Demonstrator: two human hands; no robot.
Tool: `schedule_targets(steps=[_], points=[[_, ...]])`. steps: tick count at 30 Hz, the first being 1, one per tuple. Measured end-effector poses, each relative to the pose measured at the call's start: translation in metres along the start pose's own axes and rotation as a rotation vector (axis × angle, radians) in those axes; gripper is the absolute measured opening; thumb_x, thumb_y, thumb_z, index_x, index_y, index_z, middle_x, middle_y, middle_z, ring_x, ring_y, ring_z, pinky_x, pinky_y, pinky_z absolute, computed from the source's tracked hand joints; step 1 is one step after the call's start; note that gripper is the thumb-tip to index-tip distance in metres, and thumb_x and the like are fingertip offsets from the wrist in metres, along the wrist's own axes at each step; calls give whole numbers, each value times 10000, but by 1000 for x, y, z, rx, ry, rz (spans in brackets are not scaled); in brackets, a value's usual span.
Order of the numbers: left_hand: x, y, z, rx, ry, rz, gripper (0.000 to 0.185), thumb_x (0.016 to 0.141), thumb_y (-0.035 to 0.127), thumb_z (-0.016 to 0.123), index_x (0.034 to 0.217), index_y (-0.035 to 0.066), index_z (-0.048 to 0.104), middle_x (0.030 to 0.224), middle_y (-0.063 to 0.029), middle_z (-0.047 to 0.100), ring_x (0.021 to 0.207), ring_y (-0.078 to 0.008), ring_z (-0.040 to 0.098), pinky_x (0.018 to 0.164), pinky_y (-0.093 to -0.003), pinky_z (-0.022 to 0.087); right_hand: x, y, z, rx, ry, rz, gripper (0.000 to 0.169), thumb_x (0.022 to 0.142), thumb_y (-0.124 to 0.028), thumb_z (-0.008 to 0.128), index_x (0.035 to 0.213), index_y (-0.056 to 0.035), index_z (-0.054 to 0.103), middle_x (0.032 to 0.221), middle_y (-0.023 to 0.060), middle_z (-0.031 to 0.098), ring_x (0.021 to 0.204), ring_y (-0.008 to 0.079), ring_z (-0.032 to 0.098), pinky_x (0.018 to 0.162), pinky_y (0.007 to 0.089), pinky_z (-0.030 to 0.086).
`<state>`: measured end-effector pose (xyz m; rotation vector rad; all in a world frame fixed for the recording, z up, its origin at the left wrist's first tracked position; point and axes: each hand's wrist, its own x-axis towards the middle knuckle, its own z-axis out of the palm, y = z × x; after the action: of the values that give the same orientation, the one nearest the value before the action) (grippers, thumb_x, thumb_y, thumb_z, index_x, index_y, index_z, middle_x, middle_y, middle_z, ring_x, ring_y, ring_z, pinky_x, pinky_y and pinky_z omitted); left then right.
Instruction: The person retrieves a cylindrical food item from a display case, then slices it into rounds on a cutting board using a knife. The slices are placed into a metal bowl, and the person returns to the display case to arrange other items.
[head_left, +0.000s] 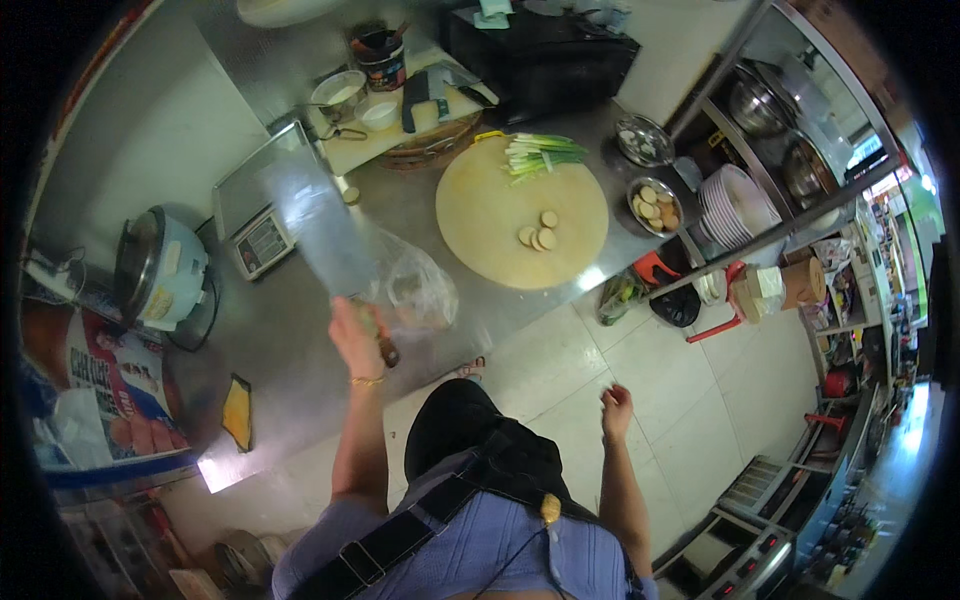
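My left hand (355, 337) grips the wooden handle of a wide-bladed cleaver (321, 229), blurred, raised over the steel counter between the scale and a clear plastic bag (420, 289). My right hand (616, 409) hangs low over the tiled floor, away from the counter, its fingers curled; nothing shows in it, and whether they are fully closed I cannot tell. A round cutting board (487, 217) carries several pale round slices (546, 239) and a bunch of cut green onions (544, 154). To its right, a metal bowl (655, 207) holds more slices.
A digital scale (262, 244) and a rice cooker (176, 266) stand at the left. Behind are knives (427, 96) on a rectangular board and a black appliance (540, 67). Stacked plates (735, 206) and steel shelving bound the right; a yellow cloth (238, 412) lies near the front edge.
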<state>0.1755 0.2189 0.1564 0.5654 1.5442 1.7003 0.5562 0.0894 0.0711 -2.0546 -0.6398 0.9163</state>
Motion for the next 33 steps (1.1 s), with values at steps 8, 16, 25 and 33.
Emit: schedule_targets(steps=[8, 16, 25, 33], points=[[111, 25, -49, -46, 298, 81, 497, 1007, 440, 319, 742, 50, 475, 557, -54, 481, 433, -128, 449, 389, -253, 325, 111, -143, 318, -265, -748, -658, 389, 835, -82, 639, 1203, -35, 524, 1058, 137, 628, 860, 203, 652, 754, 324, 525], [117, -21, -112, 310, 542, -54, 510, 962, 471, 371, 706, 51, 503, 550, -65, 497, 431, -149, 450, 407, -265, 351, 92, -272, 581, -697, -808, -1090, 392, 852, -185, 594, 1217, -63, 521, 1163, 134, 570, 986, 333, 596, 846, 432, 497], [141, -12, -56, 309, 651, -220, 610, 934, 538, 328, 599, 60, 504, 472, -58, 456, 402, -155, 437, 395, -263, 339, 101, -263, 642, -1065, -924, -875, 326, 824, -225, 619, 1090, -44, 570, 1117, 153, 567, 985, 349, 587, 819, 439, 499], [115, 12, 37, 251, 109, -275, 705, 927, 637, 301, 695, 3, 506, 501, -68, 486, 411, -155, 444, 388, -267, 334, 167, -220, 381, -379, -669, -926, 155, 762, -149, 663, 877, -68, 600, 967, 127, 598, 1040, 349, 513, 852, 450, 451]])
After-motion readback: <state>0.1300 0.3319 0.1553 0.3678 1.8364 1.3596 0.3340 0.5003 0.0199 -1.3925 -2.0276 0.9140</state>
